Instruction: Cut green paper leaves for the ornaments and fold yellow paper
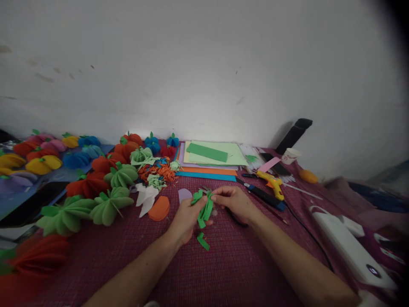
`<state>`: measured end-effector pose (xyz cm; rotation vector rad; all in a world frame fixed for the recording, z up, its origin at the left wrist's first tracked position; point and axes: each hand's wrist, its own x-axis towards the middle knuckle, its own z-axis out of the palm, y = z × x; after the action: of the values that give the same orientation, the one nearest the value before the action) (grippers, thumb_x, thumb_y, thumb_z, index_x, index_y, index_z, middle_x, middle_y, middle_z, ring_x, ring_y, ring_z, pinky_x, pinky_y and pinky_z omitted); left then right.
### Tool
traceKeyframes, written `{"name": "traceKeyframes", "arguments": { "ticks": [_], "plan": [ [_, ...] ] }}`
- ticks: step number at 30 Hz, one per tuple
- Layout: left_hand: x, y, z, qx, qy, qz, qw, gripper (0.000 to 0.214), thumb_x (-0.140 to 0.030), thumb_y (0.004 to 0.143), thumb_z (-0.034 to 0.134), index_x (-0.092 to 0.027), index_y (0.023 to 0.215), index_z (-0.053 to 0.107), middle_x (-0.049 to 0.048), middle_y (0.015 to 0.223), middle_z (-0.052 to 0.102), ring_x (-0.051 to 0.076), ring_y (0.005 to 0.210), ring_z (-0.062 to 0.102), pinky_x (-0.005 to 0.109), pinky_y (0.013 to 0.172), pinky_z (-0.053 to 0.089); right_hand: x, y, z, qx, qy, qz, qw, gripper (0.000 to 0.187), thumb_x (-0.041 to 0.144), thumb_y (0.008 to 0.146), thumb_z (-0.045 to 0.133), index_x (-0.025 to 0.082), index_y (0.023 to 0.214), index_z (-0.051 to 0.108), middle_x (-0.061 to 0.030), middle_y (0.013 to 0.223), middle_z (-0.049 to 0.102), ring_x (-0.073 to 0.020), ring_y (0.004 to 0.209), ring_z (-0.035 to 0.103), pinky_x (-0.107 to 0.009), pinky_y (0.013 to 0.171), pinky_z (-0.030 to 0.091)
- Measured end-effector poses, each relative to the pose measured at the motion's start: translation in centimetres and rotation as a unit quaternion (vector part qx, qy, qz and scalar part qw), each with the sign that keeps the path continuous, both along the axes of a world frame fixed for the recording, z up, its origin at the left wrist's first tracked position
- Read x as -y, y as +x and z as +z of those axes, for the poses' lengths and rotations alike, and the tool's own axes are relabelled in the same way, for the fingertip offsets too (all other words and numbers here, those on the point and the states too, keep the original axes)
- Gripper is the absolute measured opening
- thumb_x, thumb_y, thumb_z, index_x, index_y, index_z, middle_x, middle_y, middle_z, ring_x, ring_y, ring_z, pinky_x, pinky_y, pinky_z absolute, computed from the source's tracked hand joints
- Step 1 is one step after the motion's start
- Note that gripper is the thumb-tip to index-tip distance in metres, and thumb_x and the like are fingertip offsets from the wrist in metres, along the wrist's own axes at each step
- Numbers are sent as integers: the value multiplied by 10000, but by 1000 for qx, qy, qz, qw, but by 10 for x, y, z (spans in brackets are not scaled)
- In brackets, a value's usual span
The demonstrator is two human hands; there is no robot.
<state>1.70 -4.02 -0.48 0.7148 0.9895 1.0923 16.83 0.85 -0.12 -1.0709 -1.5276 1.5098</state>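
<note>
My left hand is closed around a bunch of green paper strips, which hang down past the thumb. From the other side, my right hand pinches the upper end of the same strips between thumb and fingertips. A loose green paper scrap lies on the cloth just below them. Under my right hand a dark curved handle shows in part; the rest is hidden. Left of my hands are a stack of orange paper circles and a lilac paper piece.
Paper pumpkins in several colours crowd the left side. Shredded paper is heaped behind the circles. Coloured sheets lie by the wall. To the right are a yellow glue gun, a utility knife, a paper cup and a white device.
</note>
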Motion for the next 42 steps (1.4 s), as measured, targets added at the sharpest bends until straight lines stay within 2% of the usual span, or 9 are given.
{"name": "traceKeyframes", "arguments": {
  "ticks": [5,12,18,24,27,31,35,38,42],
  "plan": [
    [0,2,-2,-30,21,0,999,313,-351,667,674,-121,876,637,67,753,646,183,678,642,281,525,537,1,-2,3,-6,-1,-14,1000,164,288,637,704,156,715,645,26,617,609,-70,517,475,-218,521,342],
    [-1,1,-3,-16,31,17,999,243,-323,676,669,-123,814,648,60,728,657,161,637,635,269,522,536,3,-5,-2,-60,-45,-18,997,307,267,618,730,180,896,630,23,699,617,-76,564,503,-218,542,362],
    [0,2,-1,-10,30,-2,999,264,-320,671,671,-124,846,644,61,715,662,164,629,633,276,520,537,8,-10,-2,-103,-85,-5,991,193,308,617,728,147,685,647,21,576,587,-73,475,462,-232,490,333],
    [1,1,4,8,4,14,1000,260,-331,708,612,-137,879,631,85,842,660,195,709,637,287,495,538,0,-2,2,-130,-65,-43,988,173,290,627,730,150,702,663,23,607,590,-60,512,450,-209,506,330],
    [1,0,4,17,11,17,1000,243,-310,731,575,-142,897,630,91,902,657,190,747,633,266,498,533,-3,7,7,-135,-100,-15,986,147,264,619,738,158,695,669,20,623,600,-67,546,482,-209,537,347],
    [2,1,2,-6,40,-15,999,304,-363,733,574,-142,937,624,66,774,663,165,668,628,245,493,522,-1,10,9,-105,-107,46,988,136,254,625,733,159,713,692,-12,701,641,-100,637,535,-245,639,394],
    [2,4,1,-25,45,-27,998,398,-445,719,579,-129,959,610,31,630,628,138,536,595,252,467,512,3,4,5,-100,-60,37,993,98,247,617,734,174,669,697,-12,831,644,-114,743,552,-255,722,405],
    [3,6,0,-28,44,-33,998,423,-467,713,579,-125,961,604,31,630,624,130,525,586,248,462,507,6,-3,2,-82,-55,24,995,109,269,613,732,174,638,686,-5,795,632,-103,666,544,-247,635,419],
    [3,5,0,-28,34,-40,998,385,-453,728,569,-120,919,601,41,634,625,152,592,615,255,489,518,9,-8,-2,-81,-83,15,993,182,320,611,726,159,666,664,17,576,586,-76,470,472,-225,461,375]
  ]
}}
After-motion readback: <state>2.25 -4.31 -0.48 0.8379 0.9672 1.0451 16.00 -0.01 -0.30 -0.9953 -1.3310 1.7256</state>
